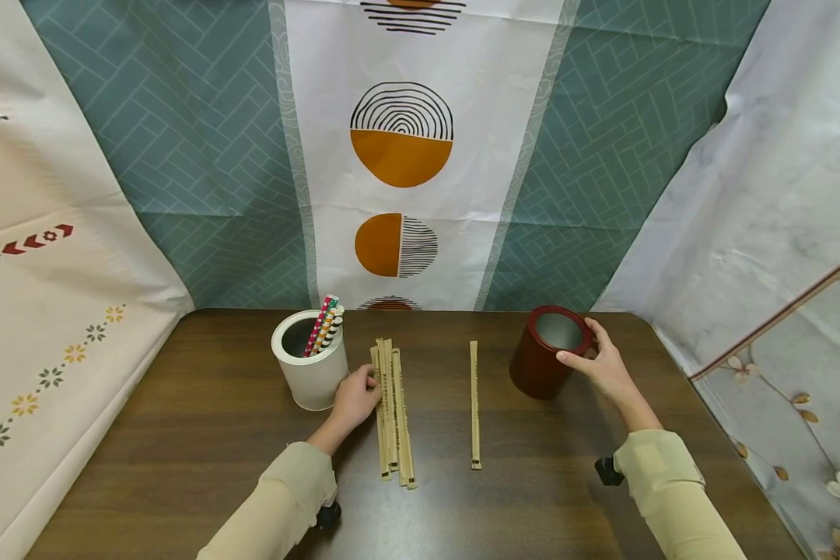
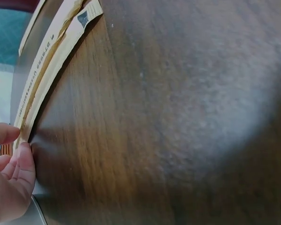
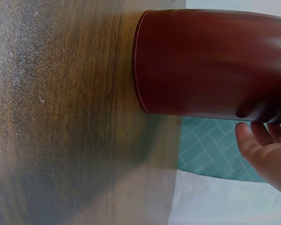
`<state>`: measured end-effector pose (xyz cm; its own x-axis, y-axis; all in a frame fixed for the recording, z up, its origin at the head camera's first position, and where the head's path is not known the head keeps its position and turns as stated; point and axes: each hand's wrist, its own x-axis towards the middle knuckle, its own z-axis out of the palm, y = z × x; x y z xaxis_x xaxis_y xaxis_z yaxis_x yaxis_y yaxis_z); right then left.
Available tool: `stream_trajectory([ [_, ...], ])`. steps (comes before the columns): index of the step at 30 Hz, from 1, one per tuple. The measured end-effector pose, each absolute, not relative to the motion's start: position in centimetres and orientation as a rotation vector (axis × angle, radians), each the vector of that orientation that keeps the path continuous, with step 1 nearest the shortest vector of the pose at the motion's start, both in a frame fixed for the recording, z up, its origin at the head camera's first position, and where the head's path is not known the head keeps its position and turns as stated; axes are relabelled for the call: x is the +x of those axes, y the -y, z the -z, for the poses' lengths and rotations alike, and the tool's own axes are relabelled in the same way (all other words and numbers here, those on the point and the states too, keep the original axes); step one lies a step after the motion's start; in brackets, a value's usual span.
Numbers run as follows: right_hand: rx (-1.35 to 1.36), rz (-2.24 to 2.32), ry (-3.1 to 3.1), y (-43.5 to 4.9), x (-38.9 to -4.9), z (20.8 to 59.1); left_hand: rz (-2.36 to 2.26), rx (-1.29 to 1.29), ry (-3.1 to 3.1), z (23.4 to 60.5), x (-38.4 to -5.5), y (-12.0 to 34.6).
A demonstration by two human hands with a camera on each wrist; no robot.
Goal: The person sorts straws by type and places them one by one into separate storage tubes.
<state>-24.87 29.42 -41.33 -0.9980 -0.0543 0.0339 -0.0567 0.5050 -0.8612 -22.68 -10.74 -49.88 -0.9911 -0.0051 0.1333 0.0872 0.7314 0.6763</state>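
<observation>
Packets of slim tan paper, lower centre, seem light and bendable, best pinched mid-length, while the left grip nips their edge and the right grip clasps a glossy dark-red cylindrical canister, right of centre.

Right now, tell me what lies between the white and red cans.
In the head view: the left hand, a bunch of slim packets, then a lone packet.

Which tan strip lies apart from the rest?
The single strip, alone between the bundle and the dark red container; the others lie together at the left hand.
</observation>
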Motion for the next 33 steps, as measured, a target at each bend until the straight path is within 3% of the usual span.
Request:
stream_trajectory([
  [33,0.099,-1.557,2.720,-29.5,-25.1,41.5,0.814,0.124,2.999,49.3,-24.1,9.5],
])
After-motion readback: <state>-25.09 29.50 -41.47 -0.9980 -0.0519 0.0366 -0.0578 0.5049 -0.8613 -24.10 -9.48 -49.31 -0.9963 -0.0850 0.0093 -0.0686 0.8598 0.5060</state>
